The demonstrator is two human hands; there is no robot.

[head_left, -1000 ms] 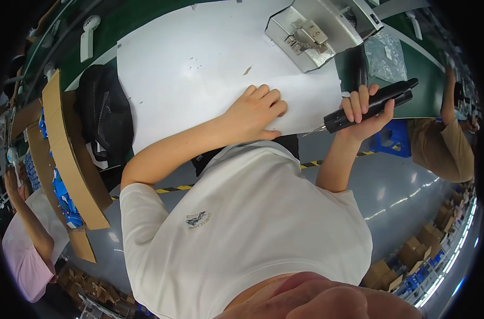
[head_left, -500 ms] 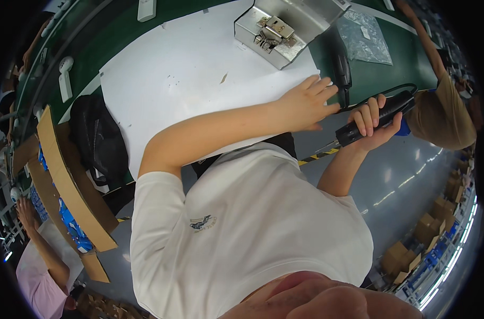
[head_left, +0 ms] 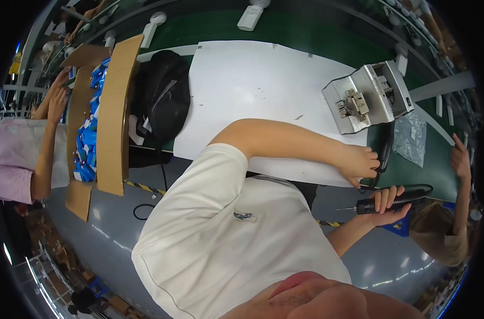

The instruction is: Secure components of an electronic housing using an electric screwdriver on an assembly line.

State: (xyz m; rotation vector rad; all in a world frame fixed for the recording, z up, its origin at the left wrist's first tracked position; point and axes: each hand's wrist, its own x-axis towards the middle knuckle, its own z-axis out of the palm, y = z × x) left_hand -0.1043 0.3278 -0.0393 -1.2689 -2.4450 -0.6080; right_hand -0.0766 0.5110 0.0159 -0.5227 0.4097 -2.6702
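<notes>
Fingers of the left hand [head_left: 361, 162] close on a black tool [head_left: 384, 151] at the counter [head_left: 252, 85] edge, beside the metal fixture [head_left: 367, 98]; the right hand [head_left: 388, 204] grips a black screwdriver [head_left: 393, 201]. Lifting the tool clear of its cable seems wise.

Big open stretch on the white mat [head_left: 252, 85], centre and far, w/ only tiny specks. Right side is tight: grey metal fixture [head_left: 367, 95] sits on the mat's right edge, black cable [head_left: 384, 154] just near of it, clear plastic bag [head_left: 412, 139] further right. Left is blocked by black backpack [head_left: 162, 95] and cardboard box [head_left: 112, 111]. Far edge: white device [head_left: 250, 17] on the green belt.
</notes>
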